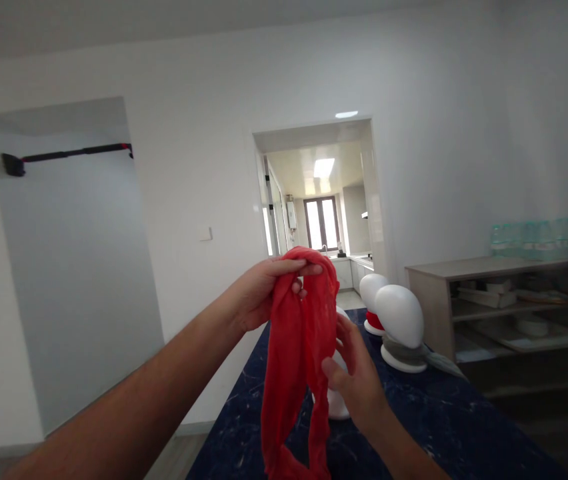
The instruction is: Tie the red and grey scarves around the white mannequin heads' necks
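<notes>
Your left hand (pixel 259 293) pinched the red scarf (pixel 297 360) up; your right hand (pixel 357 377) gripped its side — the white mannequin head (pixel 337 400) behind stood bare.

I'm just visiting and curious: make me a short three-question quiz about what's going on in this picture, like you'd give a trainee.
1. True or false: the left hand grips the red scarf at its top.
2. Where is the right hand on the scarf?
A. at the very top
B. lower down, on its right side
C. not near it
3. Fill in: the white mannequin heads stand on a dark ____ table.

Key
1. True; the scarf hangs down from it.
2. B
3. blue
</notes>
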`<state>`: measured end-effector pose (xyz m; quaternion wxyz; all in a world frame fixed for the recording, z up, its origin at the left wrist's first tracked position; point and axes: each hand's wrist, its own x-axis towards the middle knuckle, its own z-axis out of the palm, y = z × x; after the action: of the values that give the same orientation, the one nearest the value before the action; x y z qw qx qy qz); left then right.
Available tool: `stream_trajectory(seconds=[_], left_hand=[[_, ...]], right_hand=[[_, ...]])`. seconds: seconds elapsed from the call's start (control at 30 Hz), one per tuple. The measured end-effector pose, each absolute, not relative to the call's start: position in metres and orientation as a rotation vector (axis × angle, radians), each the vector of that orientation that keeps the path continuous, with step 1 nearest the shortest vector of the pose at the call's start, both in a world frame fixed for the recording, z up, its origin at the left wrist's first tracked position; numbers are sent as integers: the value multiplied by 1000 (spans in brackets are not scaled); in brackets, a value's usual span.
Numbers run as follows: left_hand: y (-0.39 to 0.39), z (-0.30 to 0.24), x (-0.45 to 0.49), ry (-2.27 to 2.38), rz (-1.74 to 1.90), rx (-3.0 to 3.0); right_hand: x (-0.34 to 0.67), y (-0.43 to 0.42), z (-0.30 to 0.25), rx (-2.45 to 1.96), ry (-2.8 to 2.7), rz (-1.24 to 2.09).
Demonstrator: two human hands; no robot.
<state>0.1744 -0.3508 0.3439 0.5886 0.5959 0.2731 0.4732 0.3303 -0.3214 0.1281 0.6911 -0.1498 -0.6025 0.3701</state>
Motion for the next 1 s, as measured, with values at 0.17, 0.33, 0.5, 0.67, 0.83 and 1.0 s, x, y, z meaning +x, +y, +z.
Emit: stream_trajectory(seconds=[0.17, 0.33, 0.5, 0.67, 0.83, 1.0], left_hand=[[-350, 352, 207, 468, 1133, 1362], [-318, 347, 222, 407, 1288, 1281], [-273, 343, 212, 362, 1496, 1109], [-223, 328, 185, 443, 1639, 984], [-174, 305, 173, 476, 1652, 939], [-125, 273, 176, 539, 1626, 882]], right_hand=[[319, -329, 126, -360, -1472, 1182], [319, -337, 117, -285, -1507, 1544], [346, -322, 104, -33, -1307, 1790], [412, -276, 96, 66, -1314, 1823], [468, -229, 93, 40, -1421, 1678], [483, -191, 109, -60, -1145, 1424]])
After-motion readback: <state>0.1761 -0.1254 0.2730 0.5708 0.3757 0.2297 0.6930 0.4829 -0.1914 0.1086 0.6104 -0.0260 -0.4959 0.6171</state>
